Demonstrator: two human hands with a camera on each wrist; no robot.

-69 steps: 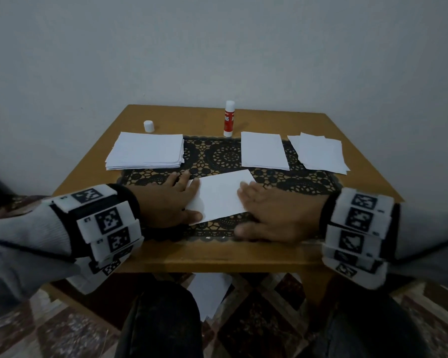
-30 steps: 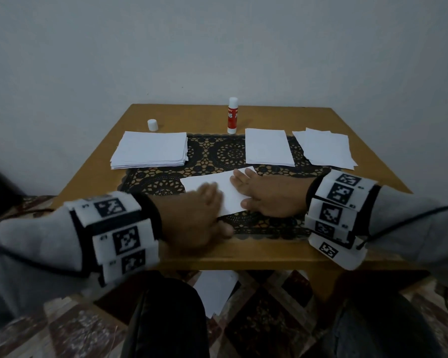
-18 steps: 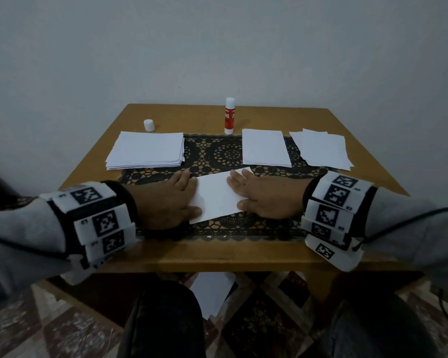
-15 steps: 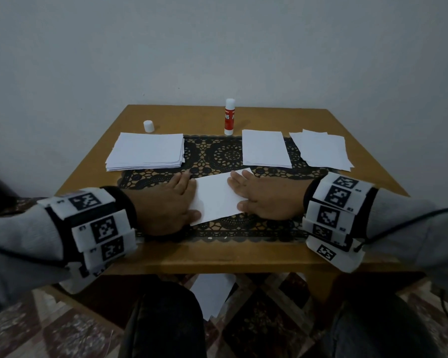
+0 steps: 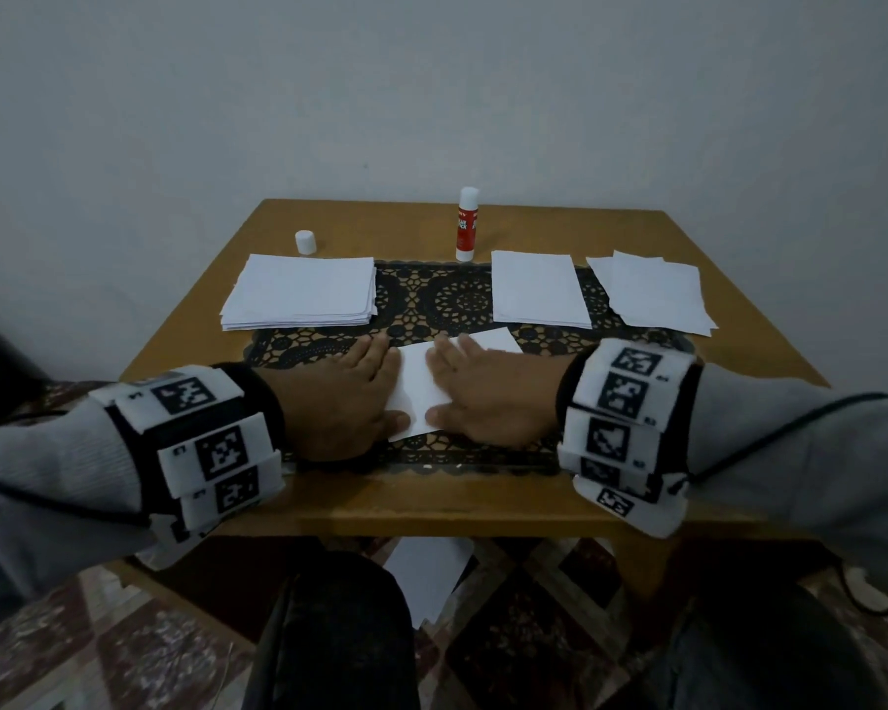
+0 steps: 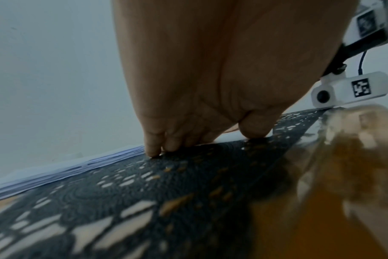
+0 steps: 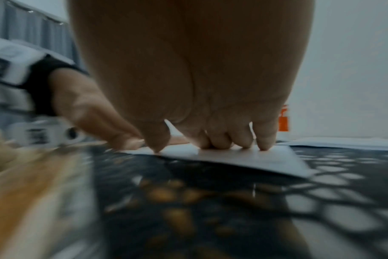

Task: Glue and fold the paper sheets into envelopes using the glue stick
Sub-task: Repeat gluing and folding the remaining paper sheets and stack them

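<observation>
A folded white sheet (image 5: pixel 421 392) lies on the black lace mat (image 5: pixel 447 299) near the table's front. My left hand (image 5: pixel 349 397) lies flat on its left end, fingers straight, thumb on the paper. My right hand (image 5: pixel 483 392) presses flat on its right part, fingertips (image 7: pixel 264 143) down on the sheet (image 7: pixel 255 161). In the left wrist view my left hand's fingertips (image 6: pixel 153 149) touch the mat beside the sheet's edge (image 6: pixel 233 137). The glue stick (image 5: pixel 467 225) stands uncapped at the back, its white cap (image 5: pixel 305 242) off to the left.
A stack of blank sheets (image 5: pixel 301 297) sits back left. A single folded piece (image 5: pixel 537 294) and a small loose pile (image 5: pixel 654 297) lie back right. The wooden table (image 5: pixel 442 504) stands against a grey wall. One sheet (image 5: pixel 426 576) lies on the floor under the table.
My left hand swept right across the sheet and back to its left end. Over the last half second both hands have drawn closer together on the paper.
</observation>
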